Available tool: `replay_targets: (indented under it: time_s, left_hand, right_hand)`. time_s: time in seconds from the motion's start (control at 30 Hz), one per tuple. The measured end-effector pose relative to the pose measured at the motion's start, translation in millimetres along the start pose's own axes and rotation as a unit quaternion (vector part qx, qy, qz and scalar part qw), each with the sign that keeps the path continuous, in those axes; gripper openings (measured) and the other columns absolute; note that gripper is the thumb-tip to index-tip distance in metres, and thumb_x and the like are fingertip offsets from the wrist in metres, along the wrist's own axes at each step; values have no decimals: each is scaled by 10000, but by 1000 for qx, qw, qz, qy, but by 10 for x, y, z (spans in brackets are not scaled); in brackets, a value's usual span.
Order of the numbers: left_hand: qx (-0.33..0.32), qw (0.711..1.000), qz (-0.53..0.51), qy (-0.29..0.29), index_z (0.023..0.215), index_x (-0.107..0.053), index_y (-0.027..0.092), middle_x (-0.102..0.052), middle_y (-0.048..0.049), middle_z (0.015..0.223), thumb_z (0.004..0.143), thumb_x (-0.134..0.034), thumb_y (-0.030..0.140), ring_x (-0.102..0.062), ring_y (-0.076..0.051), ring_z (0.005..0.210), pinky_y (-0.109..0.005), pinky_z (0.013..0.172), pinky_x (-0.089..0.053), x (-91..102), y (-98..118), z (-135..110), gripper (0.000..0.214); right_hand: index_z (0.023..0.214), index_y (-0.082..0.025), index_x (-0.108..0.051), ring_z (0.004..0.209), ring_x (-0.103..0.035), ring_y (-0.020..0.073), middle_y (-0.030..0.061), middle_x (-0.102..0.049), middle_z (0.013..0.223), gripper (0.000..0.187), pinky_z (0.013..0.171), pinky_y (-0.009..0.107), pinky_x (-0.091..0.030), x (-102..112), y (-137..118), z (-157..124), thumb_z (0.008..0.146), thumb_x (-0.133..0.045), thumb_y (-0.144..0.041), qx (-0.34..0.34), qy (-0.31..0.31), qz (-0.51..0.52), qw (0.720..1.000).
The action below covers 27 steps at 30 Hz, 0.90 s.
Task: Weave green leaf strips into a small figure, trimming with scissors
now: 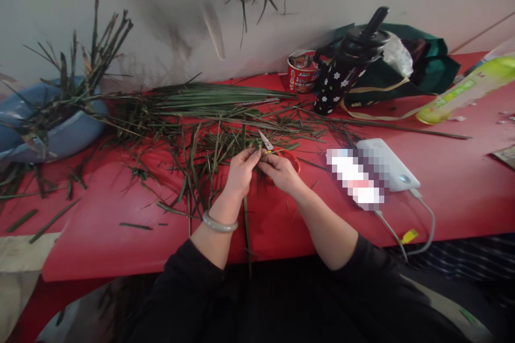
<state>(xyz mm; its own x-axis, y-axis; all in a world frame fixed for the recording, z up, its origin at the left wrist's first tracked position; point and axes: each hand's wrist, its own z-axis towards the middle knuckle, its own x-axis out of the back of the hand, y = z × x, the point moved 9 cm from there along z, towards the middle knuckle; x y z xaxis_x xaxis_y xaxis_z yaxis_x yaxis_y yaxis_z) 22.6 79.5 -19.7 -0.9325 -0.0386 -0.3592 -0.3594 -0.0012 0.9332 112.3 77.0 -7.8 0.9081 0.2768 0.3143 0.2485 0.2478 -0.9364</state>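
Note:
My left hand (243,170) is closed in a pinch over the red table, fingertips on a small piece of green leaf strip (258,146). Right beside it, my right hand (279,169) pinches at the same spot, its thumb and fingers close to the left fingertips. Scissors (266,141) with a pointed metal blade and red handles sit at the right hand. The hand partly hides them, and I cannot tell whether it bears them or they lie beneath. Under and around both hands are cut green leaf strips (217,153). A long strip runs below the left wrist toward the table's front edge.
A blue basin (76,136) with leaf stalks stands left. Long leaves (201,96) lie behind. At the back are a red noodle cup (300,77), a black flowered tumbler (338,80) and a green bag (436,72). A white power bank (388,163), cables and bottle (462,91) lie right.

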Motion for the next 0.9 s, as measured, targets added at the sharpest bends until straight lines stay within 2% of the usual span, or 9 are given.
replay_targets:
  time_s: [0.2,0.33,0.43,0.63,0.73,0.8,0.9]
  left_hand:
    - [-9,1000,19,13,762,-666,160,-666,-35,790,663,-627,295,-591,-139,801,-281,812,-412,25,-11,13,171]
    - [15,1000,18,18,767,-669,153,-664,-41,780,649,-634,321,-589,-142,782,-275,777,-424,46,-64,35,208]
    - [22,999,36,17,769,-671,152,-665,-39,775,642,-638,338,-585,-134,758,-266,754,-426,67,-79,58,228]
    - [-15,995,93,30,794,-668,159,-663,-28,786,610,-656,310,-574,-131,745,-270,737,-431,110,-56,93,238]
    - [-17,994,97,44,797,-660,157,-659,-26,782,602,-656,280,-572,-119,707,-262,710,-433,102,-26,96,230]
    - [-28,995,87,51,804,-655,159,-655,-25,778,596,-662,266,-572,-106,689,-258,706,-433,75,78,87,234]
    - [-59,994,78,56,810,-643,162,-648,-25,764,606,-668,292,-575,-95,673,-235,666,-434,18,394,49,244]
  right_hand:
    - [608,-169,-473,532,-387,81,-39,-419,558,206,514,204,-319,-8,-32,-6,767,-449,-299,1,-5,-30,1000]
    - [649,-164,-514,562,-429,92,-28,-468,588,190,545,212,-345,-17,13,-6,772,-441,-289,-4,3,-58,998]
    - [693,-161,-537,575,-439,97,-21,-491,609,197,559,214,-358,3,54,8,777,-436,-307,-1,21,-50,999]
    - [675,-169,-549,566,-446,106,-17,-507,592,197,547,221,-344,79,127,43,762,-447,-315,8,47,-78,996]
    - [655,-181,-540,552,-438,109,-25,-490,567,183,536,226,-332,192,157,46,744,-467,-324,14,94,-97,991]
    - [643,-183,-522,518,-423,101,-39,-465,538,188,512,223,-332,261,229,57,727,-480,-346,-4,122,-53,991]
    - [653,-184,-488,432,-373,72,-69,-413,496,204,446,203,-329,263,371,92,704,-493,-382,-61,133,99,984]
